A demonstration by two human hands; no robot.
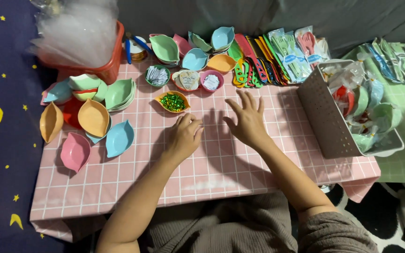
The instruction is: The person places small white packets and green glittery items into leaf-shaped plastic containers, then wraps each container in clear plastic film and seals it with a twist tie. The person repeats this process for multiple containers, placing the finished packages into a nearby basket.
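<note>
Pink checked tablecloth [118, 182]: near edge and middle bare; far edge lined with leaf-shaped bowls [165, 48], coloured plastic strips [254, 63] and packeted cutlery [292, 52]; more bowls [93, 117] by the left edge, perforated basket [322, 112] at the right edge. Left hand [183, 137] curled loosely shut, holding nothing visible, resting mid-cloth just below an orange bowl of green sequins [173, 101]. Right hand [247, 121] spread open, empty, beside it, clear of the basket.

Under my hands the tablecloth [240, 164] is pink with a white grid. Leaf-shaped dishes [92, 117] show up in orange, pink, blue and mint. One orange bowl [172, 101] glitters with green sequins. The bin [103, 70] is red, the basket [322, 112] pale grey.
</note>
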